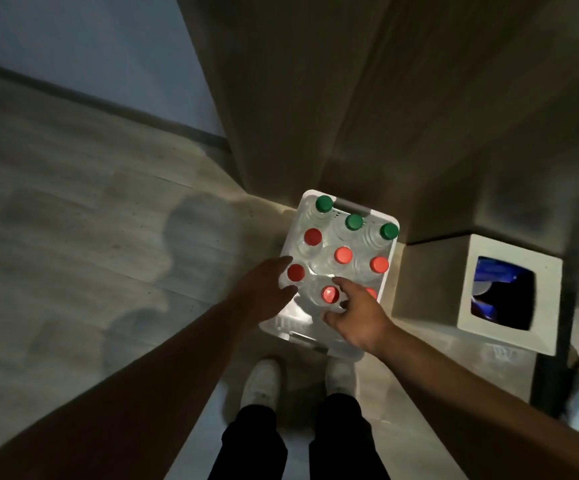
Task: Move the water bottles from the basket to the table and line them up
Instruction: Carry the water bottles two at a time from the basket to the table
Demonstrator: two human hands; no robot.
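A white basket (352, 206) stands on the floor in front of my feet, packed with several clear water bottles seen from above. Three have green caps (353, 222) along the far row; the others have red caps (343, 255). My left hand (263, 289) reaches over the basket's left side, fingers spread around the bottle with the red cap (295, 272). My right hand (359, 315) hovers over the near side, thumb and fingers spread around the bottle with the red cap (329, 294). Neither hand visibly grips a bottle.
A tall wooden panel (315, 98) rises just behind the basket. To the right stands a white square bin (509, 292) with a blue liner. My white shoes (262, 382) are right before the basket. Pale wood floor (73, 220) stretches to the left.
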